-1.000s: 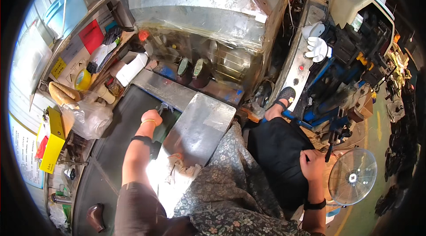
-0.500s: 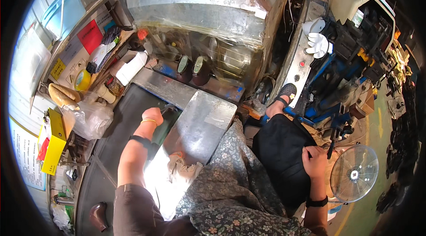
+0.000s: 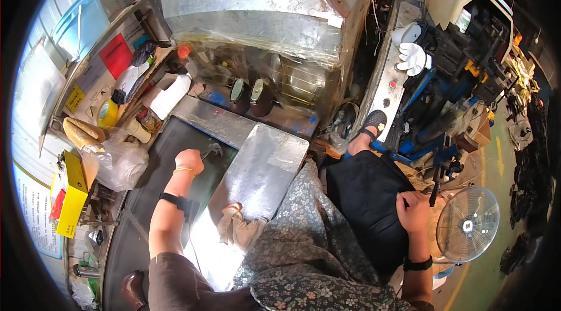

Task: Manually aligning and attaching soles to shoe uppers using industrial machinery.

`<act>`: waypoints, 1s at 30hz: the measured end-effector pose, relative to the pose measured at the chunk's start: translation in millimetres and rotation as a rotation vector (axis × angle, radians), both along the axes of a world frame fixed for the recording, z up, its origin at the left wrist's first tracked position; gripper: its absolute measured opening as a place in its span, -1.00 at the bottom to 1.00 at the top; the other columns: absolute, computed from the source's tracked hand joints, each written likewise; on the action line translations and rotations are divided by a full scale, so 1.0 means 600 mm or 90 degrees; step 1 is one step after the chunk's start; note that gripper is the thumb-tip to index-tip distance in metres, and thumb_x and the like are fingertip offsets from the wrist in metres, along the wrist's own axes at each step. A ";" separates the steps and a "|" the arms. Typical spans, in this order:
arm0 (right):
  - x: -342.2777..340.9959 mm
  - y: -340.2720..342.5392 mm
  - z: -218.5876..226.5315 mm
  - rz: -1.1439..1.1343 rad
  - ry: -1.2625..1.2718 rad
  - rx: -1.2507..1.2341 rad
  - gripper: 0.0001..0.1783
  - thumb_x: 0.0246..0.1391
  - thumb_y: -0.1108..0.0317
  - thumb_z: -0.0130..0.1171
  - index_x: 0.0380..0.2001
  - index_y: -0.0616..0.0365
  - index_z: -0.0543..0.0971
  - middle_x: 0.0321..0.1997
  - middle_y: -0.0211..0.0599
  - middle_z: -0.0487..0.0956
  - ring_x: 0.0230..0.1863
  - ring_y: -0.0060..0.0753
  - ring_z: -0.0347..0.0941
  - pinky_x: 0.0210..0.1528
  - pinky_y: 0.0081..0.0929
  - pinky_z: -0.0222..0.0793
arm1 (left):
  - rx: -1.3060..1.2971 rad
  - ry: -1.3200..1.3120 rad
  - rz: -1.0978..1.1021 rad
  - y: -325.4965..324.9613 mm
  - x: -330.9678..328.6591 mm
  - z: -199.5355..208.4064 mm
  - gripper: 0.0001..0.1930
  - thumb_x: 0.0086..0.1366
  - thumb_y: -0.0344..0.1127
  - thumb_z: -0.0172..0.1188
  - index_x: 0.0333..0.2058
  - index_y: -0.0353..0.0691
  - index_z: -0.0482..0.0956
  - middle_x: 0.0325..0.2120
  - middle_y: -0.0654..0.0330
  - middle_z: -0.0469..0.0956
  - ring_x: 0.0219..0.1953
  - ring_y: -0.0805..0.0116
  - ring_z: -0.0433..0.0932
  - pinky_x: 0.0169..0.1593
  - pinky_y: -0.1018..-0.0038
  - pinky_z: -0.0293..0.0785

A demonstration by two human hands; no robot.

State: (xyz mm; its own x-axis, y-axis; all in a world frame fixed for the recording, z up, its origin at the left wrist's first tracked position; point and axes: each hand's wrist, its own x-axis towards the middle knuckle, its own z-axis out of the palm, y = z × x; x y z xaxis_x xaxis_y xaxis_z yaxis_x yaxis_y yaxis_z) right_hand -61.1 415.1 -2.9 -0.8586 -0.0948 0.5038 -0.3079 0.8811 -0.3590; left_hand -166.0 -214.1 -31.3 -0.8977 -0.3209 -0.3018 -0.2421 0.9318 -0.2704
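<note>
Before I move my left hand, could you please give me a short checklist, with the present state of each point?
1. Left hand closed around the small grey tool: ok, one end projects.
2. Right hand away from the dark surface: ok, resting on black cloth.
3. Metal plate without loose cloth: not ok, pale cloth lies at its near end.
4. Brown glossy piece fully visible: not ok, partly hidden at lower left.
5. Dark surface stationary: cannot tell.
</note>
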 end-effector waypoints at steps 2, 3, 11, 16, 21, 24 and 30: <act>0.000 0.000 -0.002 -0.004 0.008 0.007 -0.88 -0.08 0.46 0.27 -0.58 0.18 0.52 -0.58 -0.16 0.53 -0.50 0.01 0.47 -0.39 -0.18 0.36 | -0.015 -0.014 0.020 -0.002 0.004 -0.003 -0.69 0.11 -0.34 0.09 -0.18 -0.16 0.70 -0.14 0.04 0.65 -0.04 0.08 0.62 0.00 0.29 0.55; -0.002 -0.001 -0.003 -0.002 0.009 0.007 -0.88 -0.08 0.46 0.27 -0.58 0.18 0.52 -0.58 -0.16 0.53 -0.50 0.01 0.47 -0.39 -0.18 0.36 | -0.014 -0.014 0.021 -0.003 0.004 -0.010 -0.69 0.11 -0.34 0.09 -0.18 -0.16 0.70 -0.14 0.04 0.65 -0.04 0.08 0.62 0.00 0.29 0.55; -0.004 -0.007 0.006 0.010 0.020 0.011 -0.89 -0.07 0.46 0.25 -0.58 0.18 0.52 -0.58 -0.15 0.52 -0.49 0.01 0.47 -0.39 -0.18 0.36 | 0.019 -0.048 0.033 -0.014 -0.029 -0.026 -0.68 0.10 -0.32 0.10 -0.19 -0.20 0.71 -0.12 0.00 0.64 0.00 0.05 0.60 0.03 0.29 0.54; -0.002 0.002 -0.001 0.001 0.014 0.004 -0.89 -0.07 0.46 0.25 -0.58 0.18 0.52 -0.58 -0.15 0.53 -0.49 0.02 0.48 -0.39 -0.18 0.36 | 0.052 -0.034 0.043 -0.037 -0.024 -0.025 -0.64 0.10 -0.31 0.09 -0.13 -0.19 0.68 -0.09 -0.01 0.62 0.04 0.05 0.57 0.08 0.28 0.51; -0.004 -0.001 0.005 -0.004 0.009 -0.003 -0.89 -0.08 0.46 0.26 -0.59 0.18 0.53 -0.58 -0.14 0.54 -0.49 0.02 0.48 -0.39 -0.18 0.37 | 0.034 0.003 0.062 -0.006 -0.045 -0.029 -0.67 0.12 -0.32 0.10 -0.15 -0.19 0.69 -0.11 0.01 0.64 -0.01 0.06 0.60 0.04 0.28 0.54; -0.007 -0.007 0.007 -0.003 0.012 -0.001 -0.89 -0.08 0.45 0.27 -0.59 0.18 0.53 -0.58 -0.14 0.54 -0.49 0.01 0.48 -0.39 -0.18 0.37 | 0.039 -0.031 0.068 0.022 -0.070 -0.062 -0.67 0.10 -0.34 0.11 -0.15 -0.16 0.69 -0.09 0.01 0.63 0.02 0.05 0.58 0.06 0.26 0.52; 0.002 -0.005 -0.006 -0.020 0.006 -0.008 -0.90 -0.10 0.45 0.28 -0.58 0.16 0.54 -0.58 -0.16 0.54 -0.48 -0.01 0.49 -0.36 -0.18 0.38 | 0.023 -0.070 0.093 -0.005 -0.077 -0.045 -0.68 0.16 -0.29 0.11 -0.13 -0.15 0.70 -0.05 0.03 0.62 0.02 0.07 0.60 0.06 0.29 0.52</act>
